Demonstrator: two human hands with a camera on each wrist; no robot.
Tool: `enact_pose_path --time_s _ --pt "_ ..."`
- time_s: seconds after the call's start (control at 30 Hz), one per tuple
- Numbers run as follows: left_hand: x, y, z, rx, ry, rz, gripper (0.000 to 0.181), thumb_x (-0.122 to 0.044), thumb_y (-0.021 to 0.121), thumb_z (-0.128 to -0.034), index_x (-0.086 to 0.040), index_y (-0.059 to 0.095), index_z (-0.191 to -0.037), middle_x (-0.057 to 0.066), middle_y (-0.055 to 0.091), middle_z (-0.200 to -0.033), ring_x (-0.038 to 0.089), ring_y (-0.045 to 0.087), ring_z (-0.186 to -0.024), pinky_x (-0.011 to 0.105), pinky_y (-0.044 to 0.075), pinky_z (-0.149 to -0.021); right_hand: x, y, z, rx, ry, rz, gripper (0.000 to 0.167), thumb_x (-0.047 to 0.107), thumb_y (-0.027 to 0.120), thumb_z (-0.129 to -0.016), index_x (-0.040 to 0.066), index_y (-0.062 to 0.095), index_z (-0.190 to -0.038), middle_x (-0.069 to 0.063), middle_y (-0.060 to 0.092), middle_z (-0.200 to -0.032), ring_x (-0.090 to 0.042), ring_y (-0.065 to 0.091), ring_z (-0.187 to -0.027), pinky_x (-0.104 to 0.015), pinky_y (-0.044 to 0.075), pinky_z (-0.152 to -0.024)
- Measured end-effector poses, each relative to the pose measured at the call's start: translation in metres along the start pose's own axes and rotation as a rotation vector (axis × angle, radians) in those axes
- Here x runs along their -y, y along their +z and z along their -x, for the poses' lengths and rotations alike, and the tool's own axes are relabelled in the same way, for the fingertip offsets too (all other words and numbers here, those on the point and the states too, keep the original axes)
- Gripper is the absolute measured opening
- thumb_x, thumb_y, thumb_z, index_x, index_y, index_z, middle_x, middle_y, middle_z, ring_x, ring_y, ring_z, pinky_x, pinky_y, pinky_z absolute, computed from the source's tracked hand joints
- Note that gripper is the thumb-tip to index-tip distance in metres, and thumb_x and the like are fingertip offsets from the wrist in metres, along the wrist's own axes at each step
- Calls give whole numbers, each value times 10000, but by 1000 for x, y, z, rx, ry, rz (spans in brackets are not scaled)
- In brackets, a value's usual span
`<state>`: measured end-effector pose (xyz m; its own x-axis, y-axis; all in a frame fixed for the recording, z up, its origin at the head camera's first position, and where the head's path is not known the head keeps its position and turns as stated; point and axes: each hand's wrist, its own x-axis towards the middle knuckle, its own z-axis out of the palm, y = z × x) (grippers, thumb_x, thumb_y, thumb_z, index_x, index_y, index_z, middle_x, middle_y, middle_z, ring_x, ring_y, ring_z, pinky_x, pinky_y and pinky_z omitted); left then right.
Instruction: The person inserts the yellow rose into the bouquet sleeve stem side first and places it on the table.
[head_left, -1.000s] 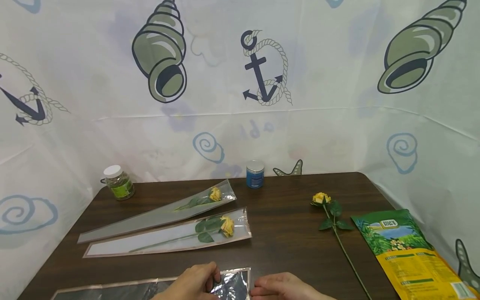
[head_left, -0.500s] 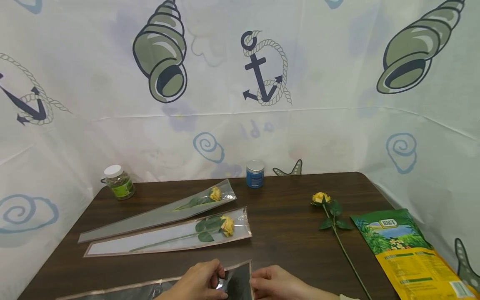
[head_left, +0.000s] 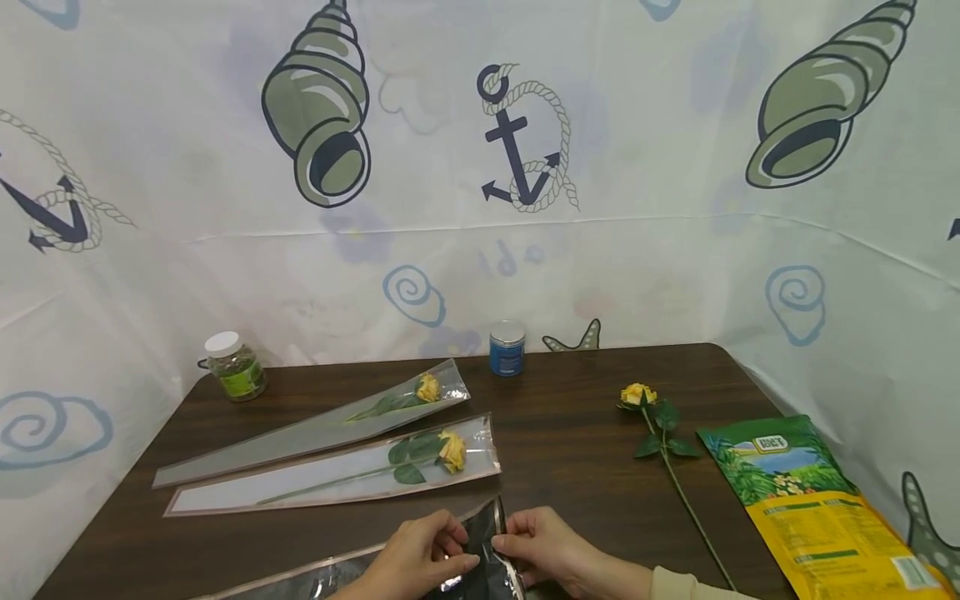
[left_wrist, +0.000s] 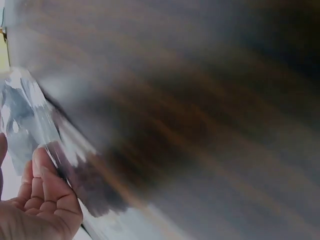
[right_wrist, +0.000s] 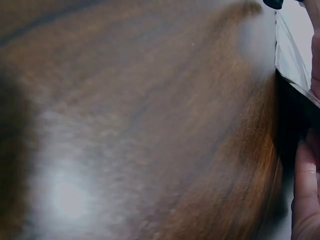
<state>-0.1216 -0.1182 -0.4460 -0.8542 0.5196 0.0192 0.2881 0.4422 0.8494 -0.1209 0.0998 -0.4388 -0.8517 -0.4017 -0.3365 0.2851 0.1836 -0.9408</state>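
Note:
A long flower sleeve [head_left: 315,577], dark with a pale border and a shiny clear film, lies at the table's front edge. My left hand [head_left: 423,557] pinches the film near its wide right end. With thumb and fingers, my right hand [head_left: 551,550] grips the end's border, which is raised off the table. In the left wrist view, the left hand [left_wrist: 45,205] is beside the glossy film [left_wrist: 22,122]. The right wrist view catches only fingers [right_wrist: 306,187] next to the sleeve's edge [right_wrist: 292,55]. A loose yellow rose [head_left: 637,395] lies to the right.
Two sleeves, one grey [head_left: 292,437] and one white [head_left: 225,497], each holding a yellow rose, lie beyond my hands. A green-labelled jar [head_left: 238,371] and a blue can [head_left: 507,350] stand at the back. A green and yellow bag [head_left: 817,508] lies at the right edge.
Both hands have risen a little, lifting the sleeve's wide end and bending it. The right hand went from lying beside the border to gripping it. The sleeve has shifted right.

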Motion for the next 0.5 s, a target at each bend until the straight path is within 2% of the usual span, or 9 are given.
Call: enact_pose_path --time_s 0.23,0.5 --pt "-4 10 -4 -38 -53 74 243 -275 715 -832 -61 624 -900 -22 655 -757 -8 567 -630 192 472 -570 1 3 -7 -5 -60 -4 180 125 655 -875 53 565 -738 93 469 -563 -11 499 -545 -149 448 -444" --pt "-8 11 -4 -59 -118 164 224 -234 723 -822 -38 654 -905 23 678 -760 19 588 -630 197 458 -549 -1 2 -11 -13 -74 -9 199 119 654 -877 52 543 -726 104 422 -545 -1 475 -521 -145 433 -426"
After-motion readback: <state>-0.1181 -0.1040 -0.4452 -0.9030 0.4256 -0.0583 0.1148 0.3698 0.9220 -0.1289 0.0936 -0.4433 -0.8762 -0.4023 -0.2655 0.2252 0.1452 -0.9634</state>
